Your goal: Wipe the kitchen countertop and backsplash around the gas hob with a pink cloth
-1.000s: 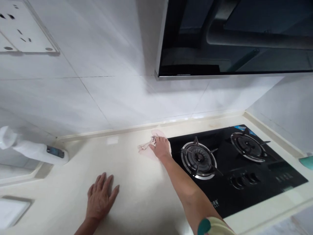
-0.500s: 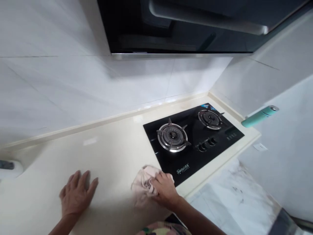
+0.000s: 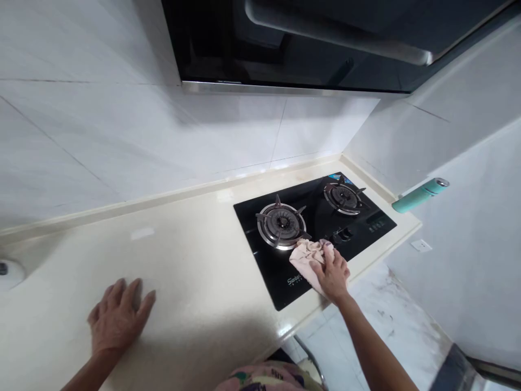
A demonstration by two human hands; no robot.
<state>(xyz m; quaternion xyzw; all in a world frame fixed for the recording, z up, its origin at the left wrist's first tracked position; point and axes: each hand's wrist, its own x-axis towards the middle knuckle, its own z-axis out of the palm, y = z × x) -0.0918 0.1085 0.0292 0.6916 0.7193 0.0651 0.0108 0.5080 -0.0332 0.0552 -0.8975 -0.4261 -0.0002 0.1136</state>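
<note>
My right hand (image 3: 334,276) is closed over a crumpled pale pink cloth (image 3: 304,262), pressed against the front part of the black gas stove (image 3: 266,277). The cloth lies just in front of the left burner (image 3: 281,225) and beside the control knobs (image 3: 341,235), partly covering the printed brand name. My left hand (image 3: 118,317) rests on the cream countertop (image 3: 191,260) to the left, fingers spread, with nothing in it. Behind the knobs sits the right burner (image 3: 342,197).
A dark range hood (image 3: 301,49) hangs above the stove. On the counter's right end stands a green cylinder (image 3: 419,196) with a silver top. A white round object (image 3: 11,276) is at the left edge. The counter's front edge drops to a marbled floor (image 3: 378,320).
My right hand has moved the cloth right and away from me, from the counter left of the stove onto the stove's glass. The left hand stays on the counter.
</note>
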